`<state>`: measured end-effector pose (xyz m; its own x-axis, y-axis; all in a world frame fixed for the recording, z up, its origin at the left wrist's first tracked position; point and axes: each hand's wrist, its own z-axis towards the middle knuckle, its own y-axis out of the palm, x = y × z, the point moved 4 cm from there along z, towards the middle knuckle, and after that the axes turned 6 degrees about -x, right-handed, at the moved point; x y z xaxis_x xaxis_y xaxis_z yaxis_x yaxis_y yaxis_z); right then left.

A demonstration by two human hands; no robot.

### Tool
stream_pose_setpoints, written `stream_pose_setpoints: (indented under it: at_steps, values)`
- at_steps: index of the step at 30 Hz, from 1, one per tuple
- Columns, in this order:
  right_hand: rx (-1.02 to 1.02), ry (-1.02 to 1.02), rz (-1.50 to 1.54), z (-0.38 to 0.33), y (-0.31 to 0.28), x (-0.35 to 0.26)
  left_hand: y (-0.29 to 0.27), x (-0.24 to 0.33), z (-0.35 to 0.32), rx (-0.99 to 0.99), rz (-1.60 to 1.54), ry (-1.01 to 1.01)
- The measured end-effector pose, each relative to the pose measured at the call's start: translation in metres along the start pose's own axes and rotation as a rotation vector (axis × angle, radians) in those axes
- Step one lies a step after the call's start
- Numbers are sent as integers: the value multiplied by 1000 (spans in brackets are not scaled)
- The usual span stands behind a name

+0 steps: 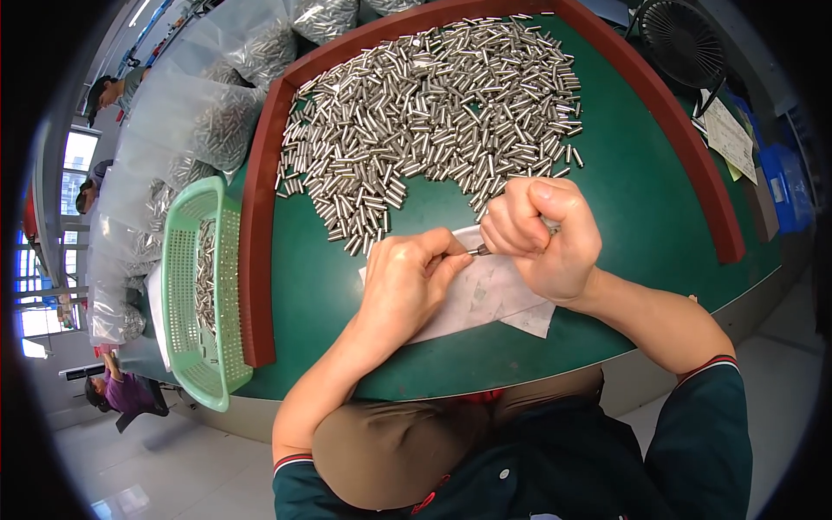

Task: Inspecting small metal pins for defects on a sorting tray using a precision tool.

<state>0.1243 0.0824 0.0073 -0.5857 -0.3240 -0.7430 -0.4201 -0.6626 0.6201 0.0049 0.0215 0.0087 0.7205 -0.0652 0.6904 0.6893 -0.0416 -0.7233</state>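
Over the near middle of the green table my left hand [403, 282] is closed, thumb and forefinger pinching a small metal pin [477, 250]. The pin bridges the short gap between both hands. Right beside it my right hand [546, 238] is curled into a fist against the pin's other end. What lies inside that fist is mostly hidden; only a small greyish bit shows by the thumb. Beneath the hands lies a whitish, smudged cloth or paper [477, 299]. Beyond them spreads a large heap of short shiny metal pins [416, 113].
A dark red raised border [258, 225] frames the green tabletop [633, 191]. At left stands a green perforated basket [178, 295] with metal pins inside. Clear bags of pins [221, 130] line the far left. A black fan [680, 43] and papers [728, 134] are at far right.
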Motion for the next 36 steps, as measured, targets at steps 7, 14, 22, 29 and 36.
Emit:
stream_pose_setpoints:
  at_steps: [7, 14, 22, 29, 36]
  values:
    - [4, -25, -22, 0, 1, 2, 0, 2, 2, -17, 7, -12]
    - [28, -28, -214, 1, 9, 3, -1, 5, 5, -60, 10, -59]
    - [0, -34, -75, 4, 1, 0, 0, 2, 0, -2, 8, 17]
    - [1, -9, -21, 4, 1, 1, -1, 2, 1, -7, 10, 6]
    - [13, -11, 5, 3, 1, -1, -1, 1, 2, -5, -11, -2]
